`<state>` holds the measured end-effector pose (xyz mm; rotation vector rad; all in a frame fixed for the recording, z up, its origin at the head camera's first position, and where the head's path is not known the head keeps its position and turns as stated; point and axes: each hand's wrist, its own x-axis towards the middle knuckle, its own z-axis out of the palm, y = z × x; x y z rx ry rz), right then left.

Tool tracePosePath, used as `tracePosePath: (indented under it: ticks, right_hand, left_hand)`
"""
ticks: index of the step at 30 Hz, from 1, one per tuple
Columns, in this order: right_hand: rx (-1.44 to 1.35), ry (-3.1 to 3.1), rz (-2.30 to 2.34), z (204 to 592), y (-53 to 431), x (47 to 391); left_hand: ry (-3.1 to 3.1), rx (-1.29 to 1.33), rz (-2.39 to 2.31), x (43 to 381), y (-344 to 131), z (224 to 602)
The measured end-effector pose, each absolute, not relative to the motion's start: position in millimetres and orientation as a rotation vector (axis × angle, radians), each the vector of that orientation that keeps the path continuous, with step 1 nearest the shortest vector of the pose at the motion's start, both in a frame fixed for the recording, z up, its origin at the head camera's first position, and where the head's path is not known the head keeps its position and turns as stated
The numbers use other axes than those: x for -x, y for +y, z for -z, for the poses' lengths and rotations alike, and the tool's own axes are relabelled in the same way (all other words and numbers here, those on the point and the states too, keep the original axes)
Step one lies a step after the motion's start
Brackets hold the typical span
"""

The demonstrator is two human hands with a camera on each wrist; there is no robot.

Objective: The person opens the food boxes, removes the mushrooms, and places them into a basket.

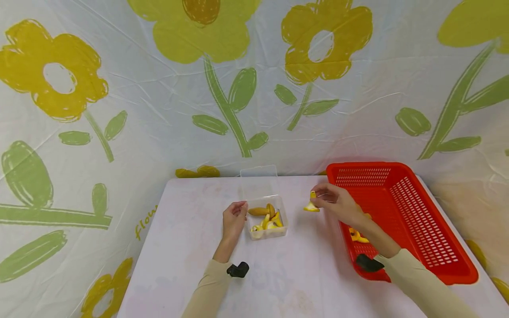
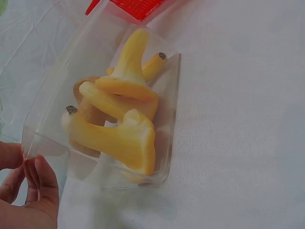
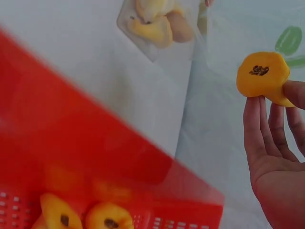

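Right hand pinches mushroom; could slip if squeeze loosens. Left hand pinches box; tug might tip it, spilling mushrooms (heaped up) near grip.

"What's behind the worktop?"
"A white sheet, all creased, with flowers on it."
"What colour are they?"
"The left flower is dark yellow with a white middle. The big top flower is yellow-green with an orange-brown middle. They've got green leaves too."
"Any letters?"
"Yes, yellow letters, low on the left."
"And the worktop?"
"Pale, with faint pink patches."
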<state>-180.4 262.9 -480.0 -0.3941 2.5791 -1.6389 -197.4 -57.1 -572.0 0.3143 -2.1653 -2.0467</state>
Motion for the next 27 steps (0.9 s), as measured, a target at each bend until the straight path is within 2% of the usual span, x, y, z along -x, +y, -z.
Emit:
tracePosePath:
  ticks: [13, 27]
  right_hand:
    - [0.241, 2.661, 1.507, 468.7, 321.1, 160.1]
    - [0.223, 2.809, 1.243, 480.7, 373.3, 150.8]
  left_hand:
    - [-2.152, -0.299, 2.058, 197.2, -57.3, 574.4]
    - [-2.133, -0.276, 2.059, 198.7, -57.5, 574.5]
